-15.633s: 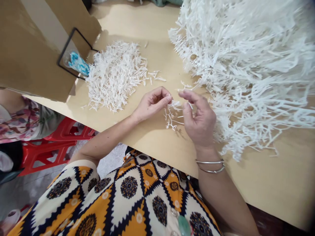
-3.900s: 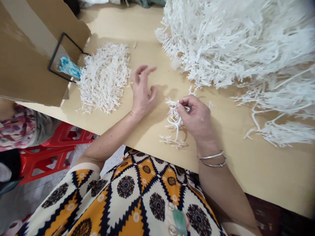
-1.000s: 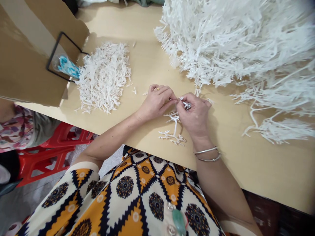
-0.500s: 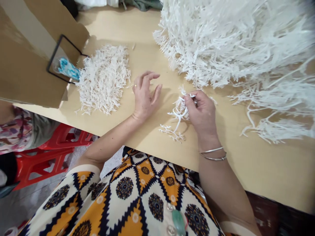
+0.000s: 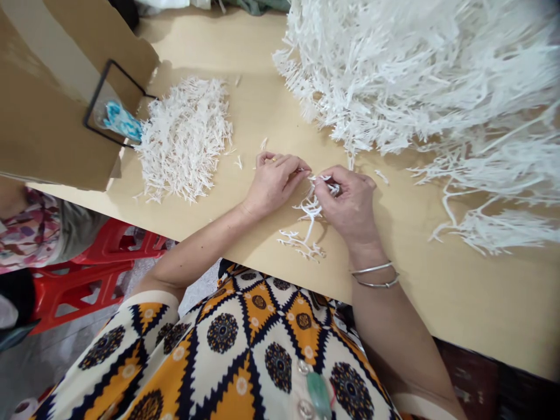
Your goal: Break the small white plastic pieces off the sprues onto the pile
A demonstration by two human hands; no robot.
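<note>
Pinching white branched plastic sprue (image 5: 308, 217): right hand (image 5: 350, 204) fingers and left hand (image 5: 273, 184) fingers, both pressed together on top.

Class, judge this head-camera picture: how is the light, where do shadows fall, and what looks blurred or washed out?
Head view: soft, even light, no glare on the table; head view: left hand and right hand, pinching the branched white plastic piece, cast faint shadows beside them; head view: the large white heap blurs and washes out rightwards.

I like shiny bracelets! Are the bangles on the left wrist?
No, both silver bangles circle the right wrist, behind the right hand pinching the white plastic sprig.
</note>
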